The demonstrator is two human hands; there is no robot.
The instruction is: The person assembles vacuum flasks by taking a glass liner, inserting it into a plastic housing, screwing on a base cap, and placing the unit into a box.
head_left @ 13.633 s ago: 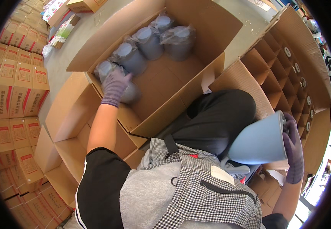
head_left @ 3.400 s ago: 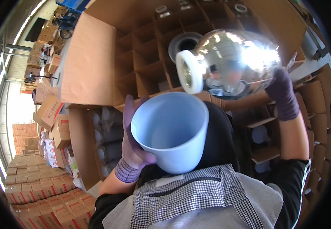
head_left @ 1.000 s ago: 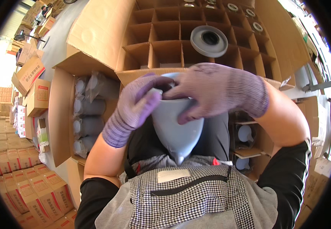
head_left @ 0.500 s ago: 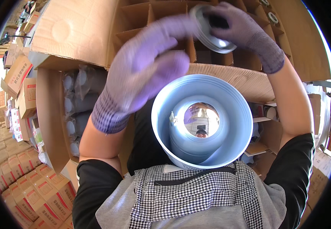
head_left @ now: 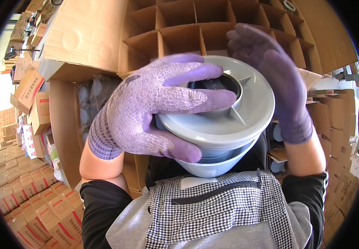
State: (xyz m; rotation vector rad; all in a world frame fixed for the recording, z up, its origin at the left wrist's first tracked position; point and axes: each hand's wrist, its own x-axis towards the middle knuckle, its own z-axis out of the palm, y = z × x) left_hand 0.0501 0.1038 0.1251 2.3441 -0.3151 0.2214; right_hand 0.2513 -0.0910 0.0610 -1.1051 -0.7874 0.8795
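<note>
Disc-shaped base, one, pale grey-blue (head_left: pixel 252 110): centre of the frame, slightly tilted over the mouth of a blue vessel (head_left: pixel 214 169); a gap shows between the two along the near right edge. Centre fitted with a round collar (head_left: pixel 240 92), dark inside, pale-rimmed, with pointed ribs running outward from it.

Left hand (head_left: pixel 150 103), in a grey-purple knit glove: spread over the left part of the base, fingers reaching across the collar, thumb along the near edge. Whether it grips or merely rests there cannot be told.

Right hand (head_left: pixel 279 83), gloved alike: open, fingers extended toward the top of the frame, just beside the base's right edge; contact cannot be told.

Vessel: beneath the base, above dark trousers (head_left: pixel 262 155), close to a black-and-white checked apron (head_left: pixel 217 207) with a dark zip (head_left: pixel 217 192) and a pale label (head_left: pixel 198 182).

Partitioned carton (head_left: pixel 179 35): top of the frame, brown, with square cells; a white ring (head_left: pixel 289 6) at its upper right.

Open carton (head_left: pixel 65 128): left of centre, containing grey pieces in clear plastic (head_left: pixel 96 89).

Stacked cartons (head_left: pixel 51 207): lower left, brown with red markings.

Cardboard boxes (head_left: pixel 337 124): right side of the frame.
</note>
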